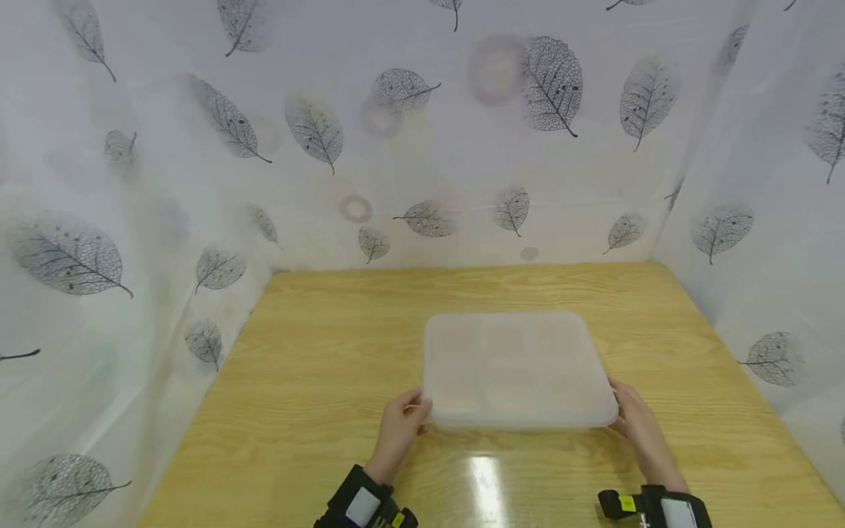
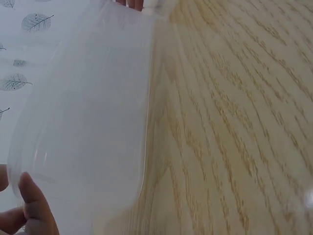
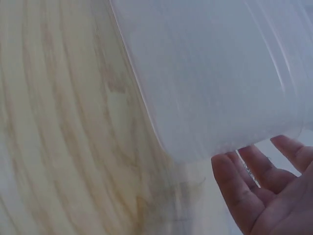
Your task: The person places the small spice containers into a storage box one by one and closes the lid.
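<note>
A translucent white plastic box (image 1: 518, 370) with rounded corners is held between both hands over the wooden table. Faint lines divide it into several compartments. At its near left corner, my left hand (image 1: 401, 425) pinches the edge; in the left wrist view the thumb (image 2: 35, 203) lies against the rim. My right hand (image 1: 637, 422) holds the near right corner. In the right wrist view its bent fingers (image 3: 266, 169) have their tips at the box's rim (image 3: 195, 157). The contents are hidden behind the cloudy plastic.
The wooden table (image 1: 317, 352) has a light grain and a bright reflection (image 1: 485, 484) near its front. White curtains (image 1: 422, 147) with a grey leaf print enclose it at the back and both sides. Dark camera straps sit on both wrists.
</note>
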`<state>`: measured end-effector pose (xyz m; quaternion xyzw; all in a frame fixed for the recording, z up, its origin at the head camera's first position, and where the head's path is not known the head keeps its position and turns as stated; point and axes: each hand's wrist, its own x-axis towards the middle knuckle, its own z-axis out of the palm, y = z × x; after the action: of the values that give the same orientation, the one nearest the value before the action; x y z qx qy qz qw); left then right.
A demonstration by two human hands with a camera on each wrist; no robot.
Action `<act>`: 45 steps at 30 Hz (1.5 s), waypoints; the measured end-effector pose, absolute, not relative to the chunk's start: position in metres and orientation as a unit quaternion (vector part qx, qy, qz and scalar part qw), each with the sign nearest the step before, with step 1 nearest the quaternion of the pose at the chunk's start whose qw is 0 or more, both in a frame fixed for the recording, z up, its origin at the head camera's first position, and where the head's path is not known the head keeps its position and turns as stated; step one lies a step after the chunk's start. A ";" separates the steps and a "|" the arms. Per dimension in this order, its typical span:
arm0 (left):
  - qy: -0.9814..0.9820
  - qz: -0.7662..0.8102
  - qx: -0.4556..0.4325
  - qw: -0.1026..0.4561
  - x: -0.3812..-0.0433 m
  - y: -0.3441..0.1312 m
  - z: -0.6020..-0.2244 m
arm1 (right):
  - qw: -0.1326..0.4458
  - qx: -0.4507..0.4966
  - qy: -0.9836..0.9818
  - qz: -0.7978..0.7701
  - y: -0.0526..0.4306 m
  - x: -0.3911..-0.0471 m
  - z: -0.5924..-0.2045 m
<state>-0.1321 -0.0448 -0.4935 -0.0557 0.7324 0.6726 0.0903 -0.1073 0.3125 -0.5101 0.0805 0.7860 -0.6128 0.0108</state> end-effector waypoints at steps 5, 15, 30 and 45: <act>0.753 0.647 -0.069 0.096 -0.134 -0.046 -0.495 | -0.011 0.069 0.843 -0.533 0.300 -0.108 -0.493; 0.768 0.631 -0.041 0.101 -0.141 -0.049 -0.493 | -0.064 0.098 0.885 -0.451 0.289 -0.114 -0.484; 0.909 0.300 0.285 0.052 -0.207 -0.063 -0.460 | 0.025 -0.094 0.935 -0.342 0.309 -0.155 -0.447; 0.953 0.092 0.276 0.082 -0.240 -0.047 -0.473 | 0.057 -0.172 0.967 -0.179 0.316 -0.207 -0.461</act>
<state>-0.2404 -0.0472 -0.4726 0.2760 0.9532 0.0925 0.0821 -0.2067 0.3164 -0.4609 -0.1721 0.9669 -0.1794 0.0569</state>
